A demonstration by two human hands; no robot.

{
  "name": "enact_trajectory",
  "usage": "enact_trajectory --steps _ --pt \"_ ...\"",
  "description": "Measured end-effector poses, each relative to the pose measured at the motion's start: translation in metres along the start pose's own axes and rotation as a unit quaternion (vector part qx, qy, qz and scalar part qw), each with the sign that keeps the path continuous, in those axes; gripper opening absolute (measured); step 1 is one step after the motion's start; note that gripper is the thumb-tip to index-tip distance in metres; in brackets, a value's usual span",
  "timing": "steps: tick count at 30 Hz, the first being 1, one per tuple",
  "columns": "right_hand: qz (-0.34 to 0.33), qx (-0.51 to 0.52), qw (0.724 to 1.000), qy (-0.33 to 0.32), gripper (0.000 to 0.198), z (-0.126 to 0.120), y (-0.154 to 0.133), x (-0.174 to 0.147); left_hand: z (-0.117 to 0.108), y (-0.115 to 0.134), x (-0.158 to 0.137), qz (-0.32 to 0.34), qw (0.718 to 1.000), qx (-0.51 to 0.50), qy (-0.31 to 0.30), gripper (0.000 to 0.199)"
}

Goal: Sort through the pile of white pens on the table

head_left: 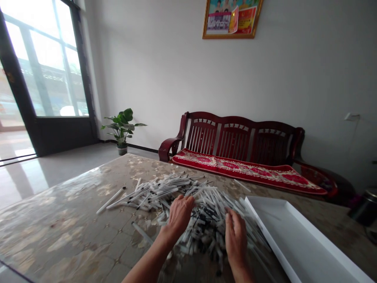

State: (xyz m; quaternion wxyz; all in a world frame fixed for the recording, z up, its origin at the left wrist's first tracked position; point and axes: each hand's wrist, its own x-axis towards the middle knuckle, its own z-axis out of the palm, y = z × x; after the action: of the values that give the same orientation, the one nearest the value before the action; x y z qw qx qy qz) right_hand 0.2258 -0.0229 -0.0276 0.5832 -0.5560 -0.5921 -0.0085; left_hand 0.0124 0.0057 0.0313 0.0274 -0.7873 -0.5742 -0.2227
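A loose heap of slim white pen-like sticks (pixel 215 198), many with black ends, spreads over the table in front of me. My left hand (pixel 181 212) rests against the heap's left-middle part, its fingers bent forward and partly hidden. On the right side of the heap is my right hand (pixel 236 234), cupped inward with its fingers held loosely. Between the two hands, a blurred cluster of sticks shows its black ends toward me. Neither hand visibly grips a single stick.
A shallow white box (pixel 309 232) lies right of the heap. The patterned tabletop (pixel 73 220) extends left. Beyond it stand a dark red wooden bench (pixel 235 135) with a red cushion (pixel 250 171) and a potted plant (pixel 122 127). A dark container (pixel 366 206) is at the far right.
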Motion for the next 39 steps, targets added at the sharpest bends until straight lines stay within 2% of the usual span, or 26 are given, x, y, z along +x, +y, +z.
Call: enact_trajectory --steps 3,7,13,16,18,22,28,34,39 --pt "0.000 -0.033 0.999 0.011 0.038 0.000 0.005 -0.001 -0.008 0.001 0.012 -0.053 0.997 0.022 -0.058 0.021" --pt "-0.043 -0.058 0.997 0.003 0.033 0.003 0.003 -0.004 -0.010 0.003 0.032 -0.071 0.993 0.029 -0.085 0.024" --pt "-0.085 -0.062 0.994 -0.017 0.027 0.004 -0.008 -0.006 -0.010 0.002 0.066 -0.073 0.992 0.023 -0.100 0.020" --pt "-0.088 -0.063 0.994 -0.019 0.026 0.003 -0.009 -0.006 -0.010 -0.005 0.073 -0.089 0.993 0.021 -0.078 0.035" --pt "-0.088 -0.062 0.994 -0.019 0.027 0.003 -0.010 -0.006 -0.012 -0.015 0.069 -0.114 0.991 0.032 -0.059 0.036" --pt "-0.090 -0.061 0.994 -0.016 0.027 0.004 -0.011 -0.006 -0.016 -0.045 0.049 -0.161 0.983 0.073 -0.053 0.024" --pt "-0.095 -0.050 0.994 -0.026 0.027 0.006 -0.010 -0.008 -0.016 -0.073 0.025 -0.181 0.975 0.117 -0.059 0.029" --pt "-0.094 -0.043 0.994 -0.019 0.028 0.006 -0.002 -0.008 -0.017 -0.075 0.020 -0.166 0.980 0.102 -0.048 0.019" --pt "-0.079 -0.030 0.996 -0.019 0.032 0.007 -0.004 -0.006 -0.018 -0.053 0.011 -0.122 0.991 0.055 -0.020 0.015"
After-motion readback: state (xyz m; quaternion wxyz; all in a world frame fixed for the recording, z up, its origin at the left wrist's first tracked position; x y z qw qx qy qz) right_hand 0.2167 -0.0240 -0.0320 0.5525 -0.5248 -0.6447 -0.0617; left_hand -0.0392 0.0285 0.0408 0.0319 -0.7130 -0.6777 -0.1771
